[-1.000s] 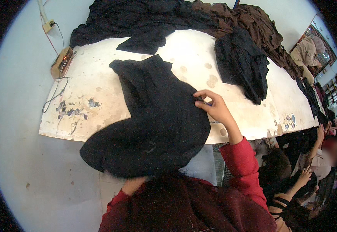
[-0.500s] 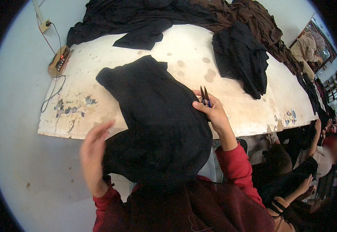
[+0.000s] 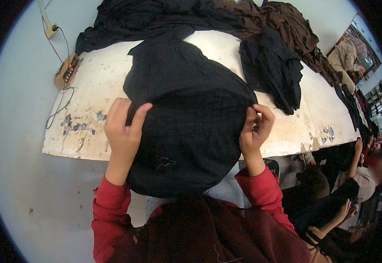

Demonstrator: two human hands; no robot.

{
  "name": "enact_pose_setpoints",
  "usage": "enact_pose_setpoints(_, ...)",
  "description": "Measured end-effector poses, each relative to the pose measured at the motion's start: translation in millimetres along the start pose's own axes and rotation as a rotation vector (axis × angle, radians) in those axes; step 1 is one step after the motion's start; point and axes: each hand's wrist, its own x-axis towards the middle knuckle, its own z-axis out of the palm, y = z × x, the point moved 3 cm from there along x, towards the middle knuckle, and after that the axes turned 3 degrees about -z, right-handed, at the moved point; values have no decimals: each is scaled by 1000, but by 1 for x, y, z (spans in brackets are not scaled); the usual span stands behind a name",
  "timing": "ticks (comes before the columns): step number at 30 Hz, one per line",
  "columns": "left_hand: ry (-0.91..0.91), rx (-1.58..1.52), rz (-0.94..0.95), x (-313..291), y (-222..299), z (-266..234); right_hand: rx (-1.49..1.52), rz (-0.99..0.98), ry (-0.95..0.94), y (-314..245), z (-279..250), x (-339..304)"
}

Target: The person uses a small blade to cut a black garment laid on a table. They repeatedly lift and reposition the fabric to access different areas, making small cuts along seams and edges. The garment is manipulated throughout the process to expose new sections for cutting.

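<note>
A large piece of black cloth (image 3: 186,127) lies over the table's near edge and drapes down toward my lap. My left hand (image 3: 123,125) grips its left edge, thumb on top and some cloth between thumb and fingers. On the opposite edge my right hand (image 3: 255,129) pinches the fabric between thumb and fingertips. A small glint of the thread snips (image 3: 256,126) shows inside the right hand; their blades are hidden. Some pale loose threads (image 3: 166,164) rest on the lower part of the cloth.
The white, stained table (image 3: 283,131) carries another crumpled black cloth (image 3: 272,70) at right. Black and brown fabric (image 3: 283,24) is heaped along its back. A small box with lit lights and a cord (image 3: 67,72) sits at the left edge. Other people work at right.
The black cloth has been spread farther back, over the smaller cloth piece there. My left hand came in and took its edge; the snips' blades, visible before, are now tucked away.
</note>
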Motion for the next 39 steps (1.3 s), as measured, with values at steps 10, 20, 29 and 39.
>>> enact_pose_setpoints(10, -314, 218, 177, -55, -28, 33, -42, 295, -519, -36, -15, -31)
enact_pose_setpoints(20, -643, 305, 62, -66, -36, 39, -266, 467, -759, -41, -22, -79)
enact_pose_setpoints(29, -504, -103, 89, -62, 20, 112, -283, 419, -789, -42, -22, -87)
enact_pose_setpoints(39, 40, -59, -252, -6, -50, 51, -300, 485, -759, -41, -24, -85)
